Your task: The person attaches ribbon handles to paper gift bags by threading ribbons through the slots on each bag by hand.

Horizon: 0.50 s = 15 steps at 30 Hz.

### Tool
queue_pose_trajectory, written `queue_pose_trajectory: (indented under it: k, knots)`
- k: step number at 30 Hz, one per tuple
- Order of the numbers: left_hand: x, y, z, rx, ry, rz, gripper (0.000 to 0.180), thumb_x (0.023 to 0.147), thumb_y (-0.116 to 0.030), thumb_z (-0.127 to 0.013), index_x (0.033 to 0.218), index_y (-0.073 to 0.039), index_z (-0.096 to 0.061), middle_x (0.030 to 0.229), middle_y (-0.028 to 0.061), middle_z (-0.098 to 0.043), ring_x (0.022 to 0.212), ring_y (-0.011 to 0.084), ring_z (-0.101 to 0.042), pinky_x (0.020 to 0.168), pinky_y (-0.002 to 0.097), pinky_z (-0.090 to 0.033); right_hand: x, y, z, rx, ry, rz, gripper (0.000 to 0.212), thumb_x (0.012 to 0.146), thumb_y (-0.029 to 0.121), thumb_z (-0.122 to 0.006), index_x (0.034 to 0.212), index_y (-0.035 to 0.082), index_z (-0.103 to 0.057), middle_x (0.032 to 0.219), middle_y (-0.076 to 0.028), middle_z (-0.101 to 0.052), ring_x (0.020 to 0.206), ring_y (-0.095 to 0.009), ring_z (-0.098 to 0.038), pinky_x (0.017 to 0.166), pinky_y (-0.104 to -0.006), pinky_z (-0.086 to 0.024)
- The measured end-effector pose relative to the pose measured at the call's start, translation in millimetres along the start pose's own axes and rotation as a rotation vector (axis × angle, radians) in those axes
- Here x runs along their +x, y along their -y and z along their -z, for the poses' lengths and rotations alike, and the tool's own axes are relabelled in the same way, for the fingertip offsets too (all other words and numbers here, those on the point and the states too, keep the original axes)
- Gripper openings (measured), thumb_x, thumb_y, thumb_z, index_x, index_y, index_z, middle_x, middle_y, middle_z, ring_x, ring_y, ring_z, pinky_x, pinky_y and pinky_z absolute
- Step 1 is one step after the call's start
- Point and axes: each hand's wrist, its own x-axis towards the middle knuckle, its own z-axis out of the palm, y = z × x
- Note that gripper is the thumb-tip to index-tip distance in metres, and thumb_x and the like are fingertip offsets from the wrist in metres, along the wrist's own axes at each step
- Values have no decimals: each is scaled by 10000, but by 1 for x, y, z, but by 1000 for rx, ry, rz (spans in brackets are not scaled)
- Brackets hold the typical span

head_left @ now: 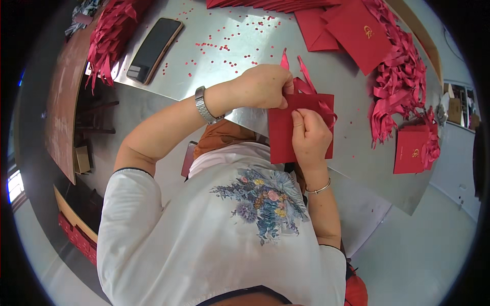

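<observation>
A small red paper gift bag (282,140) is in front of me at the table's near edge. Glossy red ribbon (305,74) sticks up past its top edge, and a loop of it hangs at the right side. My left hand (265,87) is closed at the bag's top left corner, thumb and fingers pinching the edge beside the ribbon. Over the bag's front, my right hand (310,136) is closed with the thumb on the bent forefinger. What lies inside that pinch is hidden by the fingers.
Red bags with ribbon handles (400,76) are heaped at the right, one bag (408,153) near the table's right edge. Flat red bags (360,35) lie behind. A phone (154,50) and a ribbon bundle (109,38) are at the left. Small red dots (224,47) dot the metal table (204,76).
</observation>
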Motion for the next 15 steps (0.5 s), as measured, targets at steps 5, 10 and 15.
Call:
queue_pose_trajectory:
  k: [5,10,15]
  knots:
    - [3,9,-3,153,30,-101,209,713,-98,-706,912,-39,-690,860,125,-693,848,304,-659,726,395,-519,5,2,-2,-53,20,26,119,860,162,-653,802,58,-646,771,-94,-656,689,-281,-639,599,-365,-498]
    - [-3,17,-9,46,-39,-154,162,720,-78,-702,873,-26,-680,821,122,-673,797,285,-648,701,379,-513,11,4,0,-35,101,-79,131,850,193,-651,783,80,-650,744,-84,-653,660,-288,-631,568,-384,-481]
    - [-8,12,-11,82,-81,-154,114,744,-62,-683,846,-16,-665,808,121,-654,738,278,-627,680,376,-506,16,7,4,-45,169,-126,148,844,203,-651,768,77,-648,735,-90,-648,652,-301,-624,566,-404,-473]
